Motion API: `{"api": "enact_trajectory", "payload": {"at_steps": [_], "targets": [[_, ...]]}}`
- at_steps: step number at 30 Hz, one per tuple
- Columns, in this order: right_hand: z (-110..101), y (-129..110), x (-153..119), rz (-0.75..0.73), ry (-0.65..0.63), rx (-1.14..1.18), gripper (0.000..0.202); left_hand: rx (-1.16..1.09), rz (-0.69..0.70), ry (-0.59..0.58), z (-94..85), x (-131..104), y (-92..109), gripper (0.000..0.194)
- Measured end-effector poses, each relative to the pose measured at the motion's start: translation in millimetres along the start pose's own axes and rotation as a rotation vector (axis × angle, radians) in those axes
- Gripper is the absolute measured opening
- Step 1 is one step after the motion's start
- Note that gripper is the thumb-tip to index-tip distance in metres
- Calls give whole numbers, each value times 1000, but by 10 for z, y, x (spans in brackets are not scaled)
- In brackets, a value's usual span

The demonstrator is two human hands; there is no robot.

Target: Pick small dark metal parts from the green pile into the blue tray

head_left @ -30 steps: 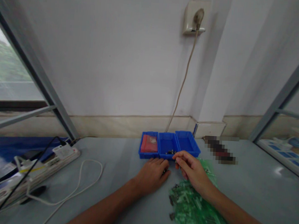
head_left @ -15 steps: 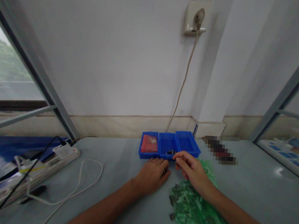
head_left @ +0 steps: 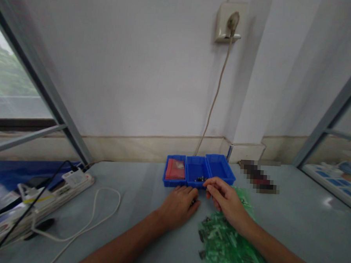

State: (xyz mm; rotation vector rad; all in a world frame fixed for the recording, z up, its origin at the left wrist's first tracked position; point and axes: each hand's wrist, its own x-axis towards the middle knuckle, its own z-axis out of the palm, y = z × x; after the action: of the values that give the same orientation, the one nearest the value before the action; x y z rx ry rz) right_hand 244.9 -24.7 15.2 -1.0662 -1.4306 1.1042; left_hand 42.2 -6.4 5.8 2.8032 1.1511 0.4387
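My left hand (head_left: 179, 204) rests on the table just in front of the blue bins, its fingers curled over small dark metal parts that peek out by the thumb. Thumb and fingers of my right hand (head_left: 223, 198) are pinched together on something too small to name, near the front edge of the middle bin (head_left: 197, 168). Small metal pieces (head_left: 201, 179) lie in that bin. Below my right hand spreads a green plastic bag (head_left: 231, 244) with several small packets and metal parts in or on it.
The left bin (head_left: 175, 182) holds red plastic bags (head_left: 175, 169); another blue bin (head_left: 220, 168) adjoins on the right. A white power strip (head_left: 42, 207) and a loose white cable (head_left: 93, 205) lie at left. Metal frame posts (head_left: 325, 123) stand at both sides.
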Motion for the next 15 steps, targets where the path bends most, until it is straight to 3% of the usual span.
{"api": "enact_trajectory", "payload": {"at_steps": [10, 15], "targets": [[-45, 8, 13, -155, 95, -186, 19, 3, -1, -2, -3, 9, 3, 9], [-41, -8, 8, -220, 83, -279, 11, 8, -3, 11, 25, 4, -9, 9]]}}
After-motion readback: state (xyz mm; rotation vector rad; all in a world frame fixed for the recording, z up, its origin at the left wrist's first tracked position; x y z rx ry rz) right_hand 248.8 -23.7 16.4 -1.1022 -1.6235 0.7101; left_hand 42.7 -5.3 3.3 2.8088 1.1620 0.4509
